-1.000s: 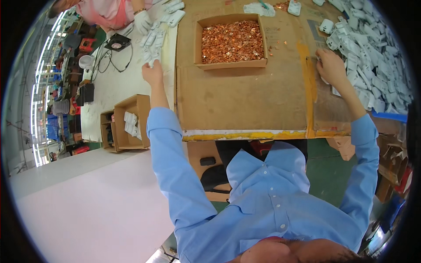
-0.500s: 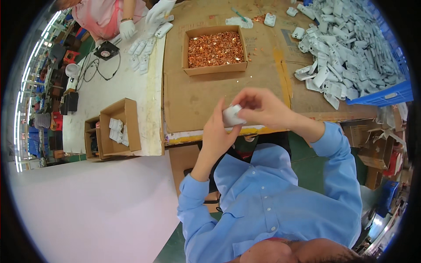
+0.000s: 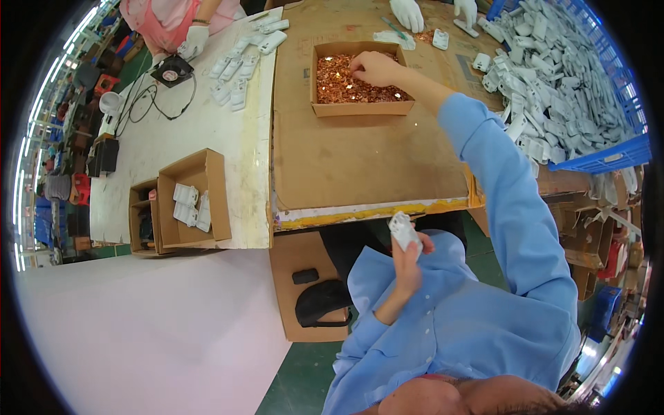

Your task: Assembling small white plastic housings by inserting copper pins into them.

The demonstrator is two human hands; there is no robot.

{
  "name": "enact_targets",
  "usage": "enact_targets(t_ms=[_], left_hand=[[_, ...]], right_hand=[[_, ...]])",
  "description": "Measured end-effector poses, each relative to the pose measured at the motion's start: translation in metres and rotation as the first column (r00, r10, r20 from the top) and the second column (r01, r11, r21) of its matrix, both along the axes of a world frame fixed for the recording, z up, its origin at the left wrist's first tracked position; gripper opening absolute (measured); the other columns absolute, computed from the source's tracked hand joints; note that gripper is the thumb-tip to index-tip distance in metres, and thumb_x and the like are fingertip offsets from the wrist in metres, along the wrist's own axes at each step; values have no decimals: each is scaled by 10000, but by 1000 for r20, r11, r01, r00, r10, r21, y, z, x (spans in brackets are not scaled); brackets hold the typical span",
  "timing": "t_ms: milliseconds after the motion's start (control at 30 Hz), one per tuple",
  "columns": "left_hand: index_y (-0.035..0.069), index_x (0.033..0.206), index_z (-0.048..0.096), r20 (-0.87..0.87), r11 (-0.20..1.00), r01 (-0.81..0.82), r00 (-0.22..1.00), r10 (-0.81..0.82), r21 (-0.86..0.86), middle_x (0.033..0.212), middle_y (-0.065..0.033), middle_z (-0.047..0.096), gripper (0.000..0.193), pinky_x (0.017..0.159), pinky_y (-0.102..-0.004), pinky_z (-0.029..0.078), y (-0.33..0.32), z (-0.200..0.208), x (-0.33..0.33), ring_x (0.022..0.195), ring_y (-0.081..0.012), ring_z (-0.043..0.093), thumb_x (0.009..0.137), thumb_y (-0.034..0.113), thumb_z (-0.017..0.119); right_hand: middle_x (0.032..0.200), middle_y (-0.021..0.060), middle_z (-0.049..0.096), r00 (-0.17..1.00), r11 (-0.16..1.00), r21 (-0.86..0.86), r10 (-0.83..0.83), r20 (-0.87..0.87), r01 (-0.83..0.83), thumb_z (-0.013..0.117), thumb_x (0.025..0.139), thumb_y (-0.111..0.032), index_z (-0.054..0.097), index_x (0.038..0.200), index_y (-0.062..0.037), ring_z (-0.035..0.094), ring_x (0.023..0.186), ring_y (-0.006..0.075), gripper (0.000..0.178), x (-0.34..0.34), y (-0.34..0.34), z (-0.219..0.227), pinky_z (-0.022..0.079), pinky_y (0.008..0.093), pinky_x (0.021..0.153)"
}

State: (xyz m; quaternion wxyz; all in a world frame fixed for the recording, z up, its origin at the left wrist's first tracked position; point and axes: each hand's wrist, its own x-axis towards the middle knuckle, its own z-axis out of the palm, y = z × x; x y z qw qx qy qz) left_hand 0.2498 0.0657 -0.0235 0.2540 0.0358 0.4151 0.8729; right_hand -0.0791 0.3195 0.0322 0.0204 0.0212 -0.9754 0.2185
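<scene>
Your left hand point(image 3: 408, 266) is wrapped around the lower end of a white casing point(image 3: 404, 229), which points upward, nearer your body than the cardboard box point(image 3: 363, 109). Your right hand point(image 3: 379, 69) reaches into that box, its fingers bent and drawn together at the copper-coloured pieces point(image 3: 335, 90); the fingertips show too small to tell whether they grip one. Right of the box, a heap of white casings point(image 3: 553, 93) lies beside a blue crate point(image 3: 609, 153). Left of the box, other white casings point(image 3: 238, 90) rest on the pale table point(image 3: 228, 138). Just beyond the box hangs a co-worker's gloved hand point(image 3: 408, 14).
</scene>
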Motion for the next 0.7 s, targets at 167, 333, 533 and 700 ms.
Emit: enact_targets(t_ms=[167, 333, 533, 700], left_hand=[[-25, 1244, 446, -109, 978, -188, 978, 178, -91, 1062, -105, 577, 359, 803, -286, 463, 31, -12, 8, 899, -159, 565, 924, 136, 470], [-66, 1257, 419, -521, 957, -217, 849, 88, -194, 1082, -150, 576, 384, 745, -298, 507, 42, -8, 2, 810, -172, 607, 910, 85, 487], [49, 1455, 192, -100, 989, -147, 984, 147, 8, 1226, -189, 520, 547, 711, -352, 558, 37, 34, -20, 780, -214, 628, 964, 88, 430], [58, 1468, 127, -227, 976, -189, 960, 161, -106, 1203, -215, 547, 577, 717, -337, 556, 14, 69, -37, 773, -243, 655, 978, 107, 429]], right_hand=[[903, 154, 668, 994, 961, 259, 78, 79, -96, 663, 796, -172, 682, 864, -61, 633, 920, 333, 132, -11, -19, -8, 500, 443, 817], [885, 150, 664, 1000, 978, 206, 19, -10, -17, 635, 794, -133, 643, 866, -54, 623, 922, 336, 106, -5, -17, -6, 495, 443, 819], [792, 118, 678, 978, 951, -309, -76, -193, 13, 666, 755, -126, 666, 857, -25, 649, 746, 230, 144, 31, -14, 19, 513, 354, 700], [771, -5, 645, 998, 572, -819, -57, 21, 50, 677, 799, -100, 654, 857, -23, 576, 697, 64, 98, 125, -13, 57, 458, 221, 626]])
